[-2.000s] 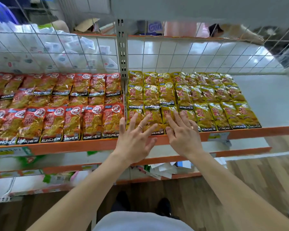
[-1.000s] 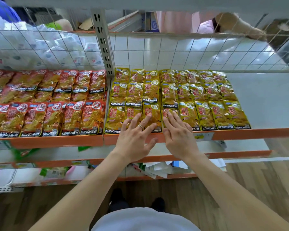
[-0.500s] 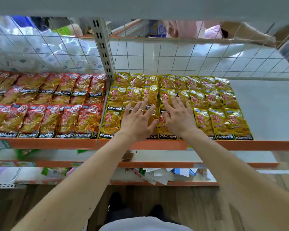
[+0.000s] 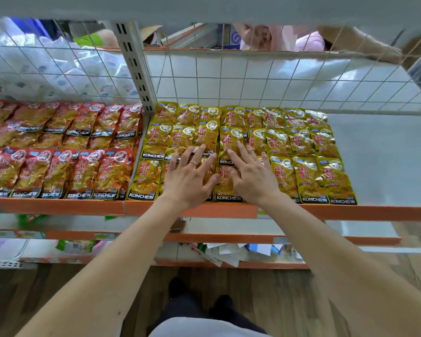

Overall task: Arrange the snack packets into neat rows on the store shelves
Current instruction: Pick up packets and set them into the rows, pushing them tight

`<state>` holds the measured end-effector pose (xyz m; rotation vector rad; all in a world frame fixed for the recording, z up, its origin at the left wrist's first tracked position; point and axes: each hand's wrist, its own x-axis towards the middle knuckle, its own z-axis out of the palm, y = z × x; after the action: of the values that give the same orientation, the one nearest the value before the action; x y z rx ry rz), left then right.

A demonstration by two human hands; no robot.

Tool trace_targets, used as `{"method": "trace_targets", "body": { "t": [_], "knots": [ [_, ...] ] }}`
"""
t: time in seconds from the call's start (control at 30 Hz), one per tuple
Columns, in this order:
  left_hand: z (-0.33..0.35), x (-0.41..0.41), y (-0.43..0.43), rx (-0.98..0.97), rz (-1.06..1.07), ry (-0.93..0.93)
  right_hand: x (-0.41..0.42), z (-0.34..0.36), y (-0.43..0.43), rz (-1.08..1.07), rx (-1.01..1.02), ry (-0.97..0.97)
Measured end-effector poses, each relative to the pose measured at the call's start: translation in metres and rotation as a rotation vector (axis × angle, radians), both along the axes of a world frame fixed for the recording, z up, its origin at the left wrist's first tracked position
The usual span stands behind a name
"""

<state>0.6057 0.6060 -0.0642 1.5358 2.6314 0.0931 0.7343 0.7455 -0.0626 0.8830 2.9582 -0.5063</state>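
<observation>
1. Your left hand (image 4: 190,178) and your right hand (image 4: 250,177) lie flat and side by side, with the fingers straight and spread. They press down on the packets and grasp nothing.
2. Compared with two seconds ago, both hands are now deeper in the shelf. Then they are at the orange front edge of the shelf (image 4: 71,207); now the palms cover the front row and the fingertips touch the lower ends of the middle row.
3. The glossy yellow snack packets (image 4: 309,176) lie in three overlapping rows in the right bay, between the grey perforated upright post (image 4: 136,69) and the bare grey part of the shelf board (image 4: 379,154).
4. The glossy red snack packets (image 4: 83,171) fill the left bay, and your hands do not touch them.
5. I judge that you are now flattening and lining up the middle of the yellow block. Its outer packets already look straight.
6. The front packets under your palms are hidden, so I cannot tell if they are even.
</observation>
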Motion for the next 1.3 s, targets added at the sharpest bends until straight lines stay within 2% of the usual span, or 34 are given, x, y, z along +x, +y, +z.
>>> {"method": "trace_targets", "body": {
  "t": [0.27,0.47,0.63,0.77,0.9,1.0,1.07,1.17,1.3],
  "knots": [
    [-0.006,0.001,0.002,0.024,-0.011,-0.011,-0.001,-0.002,-0.005,-0.012,0.017,0.013],
    [-0.004,0.01,0.002,0.127,-0.086,0.021,0.026,0.001,0.0,-0.132,0.045,0.157],
    [-0.01,0.032,0.014,0.085,-0.215,0.017,0.048,-0.009,0.012,-0.163,0.107,-0.059],
    [-0.011,0.04,0.016,0.087,-0.181,0.026,0.043,-0.007,0.008,-0.083,0.076,-0.096],
    [-0.007,0.06,0.027,0.141,-0.192,0.052,0.055,0.003,0.015,-0.083,-0.005,0.005],
    [-0.007,0.08,0.042,0.152,-0.252,0.031,0.087,0.008,0.047,-0.244,0.036,0.09],
    [-0.008,0.09,0.052,0.127,-0.286,0.006,0.112,0.005,0.07,-0.293,0.077,0.004],
    [-0.008,0.096,0.062,0.091,-0.264,-0.048,0.137,-0.002,0.085,-0.25,0.054,-0.161],
    [-0.008,0.093,0.061,0.099,-0.233,-0.12,0.14,-0.004,0.086,-0.175,0.033,-0.229]
  ]
}}
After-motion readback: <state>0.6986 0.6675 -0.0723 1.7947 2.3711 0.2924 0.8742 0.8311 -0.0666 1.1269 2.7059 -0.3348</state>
